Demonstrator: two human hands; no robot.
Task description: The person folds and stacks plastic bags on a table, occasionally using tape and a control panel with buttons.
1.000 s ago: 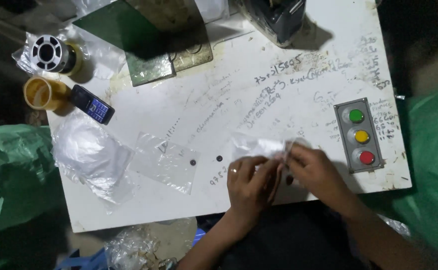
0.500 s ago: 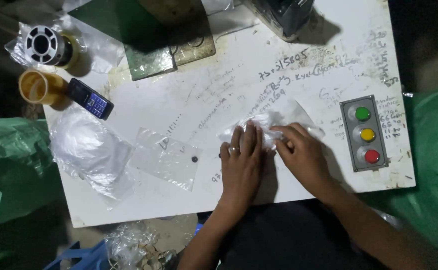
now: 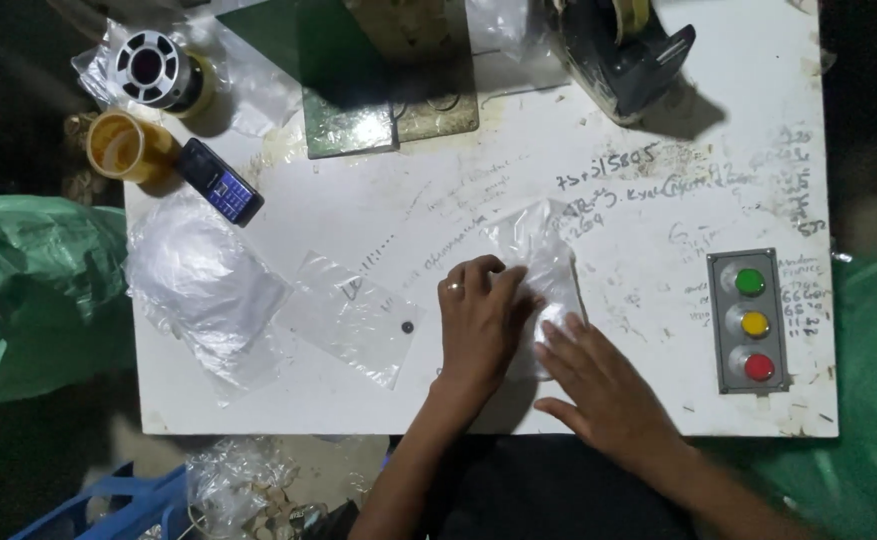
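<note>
Small clear plastic bag (image 3: 543, 262), crumpled and glossy, lying flat on the white worktable (image 3: 608, 120), left of the three-button control box (image 3: 753, 320). Upper part loose and wrinkled, lower part pressed down under both hands. Contents too faint to make out.

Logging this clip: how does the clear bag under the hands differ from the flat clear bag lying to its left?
The bag under the hands is crumpled and puffed, while the flat bag lies smooth. The left hand and right hand both press on the crumpled one; nothing touches the flat one. The crumpled bag sits near the middle of the white table; the flat one lies nearer a heap of plastic. Both are clear plastic.
</note>
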